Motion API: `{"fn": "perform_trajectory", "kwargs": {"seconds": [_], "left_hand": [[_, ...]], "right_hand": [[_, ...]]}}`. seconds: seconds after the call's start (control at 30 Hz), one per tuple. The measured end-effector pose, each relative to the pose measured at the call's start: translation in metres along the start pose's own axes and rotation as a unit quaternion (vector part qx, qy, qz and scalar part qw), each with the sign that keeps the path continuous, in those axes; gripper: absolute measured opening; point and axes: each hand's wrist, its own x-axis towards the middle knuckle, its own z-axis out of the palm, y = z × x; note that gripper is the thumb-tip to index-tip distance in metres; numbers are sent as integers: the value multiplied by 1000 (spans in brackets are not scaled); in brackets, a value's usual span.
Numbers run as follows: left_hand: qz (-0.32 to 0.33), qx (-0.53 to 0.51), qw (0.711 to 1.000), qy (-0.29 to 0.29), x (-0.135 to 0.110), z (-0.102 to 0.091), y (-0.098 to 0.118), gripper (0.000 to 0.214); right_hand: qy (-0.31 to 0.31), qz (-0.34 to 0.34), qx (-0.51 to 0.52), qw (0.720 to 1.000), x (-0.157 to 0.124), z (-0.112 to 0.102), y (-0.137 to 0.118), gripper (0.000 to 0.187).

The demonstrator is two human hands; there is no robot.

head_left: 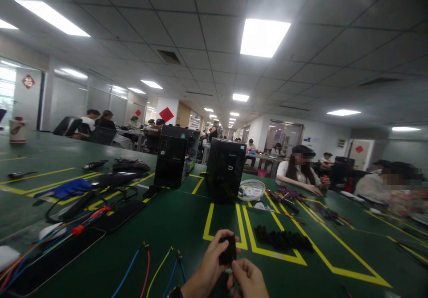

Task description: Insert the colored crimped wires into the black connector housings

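Low in the middle of the head view, my left hand (pixel 210 260) is closed around a small black block-like piece (pixel 228 250), thumb across its face. Right beside it, my right hand (pixel 249 279) pinches at the lower edge of that piece; whatever lies between its fingertips is too small to make out. To the right on the green table (pixel 187 226) lies a row of similar dark pieces (pixel 284 238). Left of my hands, several coloured wires with metal ends, among them a blue wire (pixel 129 267) and a red wire (pixel 148 267), reach up from the bottom edge.
Two black computer towers (pixel 171 155) (pixel 225 169) stand ahead, a white basket (pixel 251 190) beside the right one. Loose wires (pixel 287 197) lie beyond. A blue glove (pixel 67 188), cables and dark flat panels crowd the left. A person (pixel 299 173) sits across the table.
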Motion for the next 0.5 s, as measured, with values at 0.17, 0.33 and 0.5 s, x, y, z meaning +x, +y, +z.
{"fn": "perform_trajectory", "kwargs": {"seconds": [0.17,0.33,0.5], "left_hand": [[21,-21,1000,-1,-1,4,1,37],[20,-43,999,19,-5,13,6,59],[17,-45,999,11,-4,12,7,69]], "right_hand": [[-17,2,11,1000,3,-5,1,54],[-33,-12,18,999,3,-4,-2,57],[-50,-8,20,998,3,-3,-3,59]]}}
